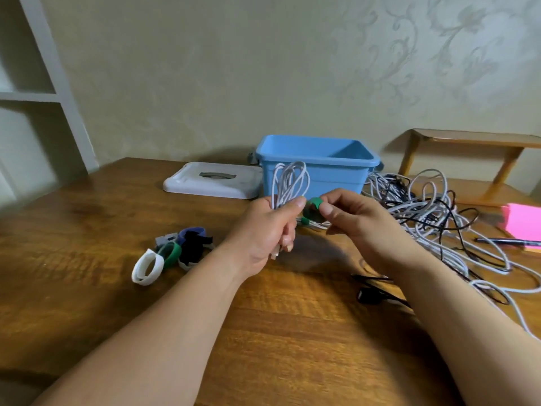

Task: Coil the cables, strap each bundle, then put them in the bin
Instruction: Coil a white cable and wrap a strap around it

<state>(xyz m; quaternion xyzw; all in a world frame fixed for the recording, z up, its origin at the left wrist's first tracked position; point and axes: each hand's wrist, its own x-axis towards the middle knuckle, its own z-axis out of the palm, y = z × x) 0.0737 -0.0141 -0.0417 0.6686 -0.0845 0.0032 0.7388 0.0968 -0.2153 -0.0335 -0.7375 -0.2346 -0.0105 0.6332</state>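
left hand grips white coiled cable | right hand pinches green strap

We see a wooden counter bearing a blue bin, white lid, loose straps, tangled cables, pink notes and pen.

One white lid is lying left of one blue bin; roughly five straps, one pen and one notepad are lying before it.
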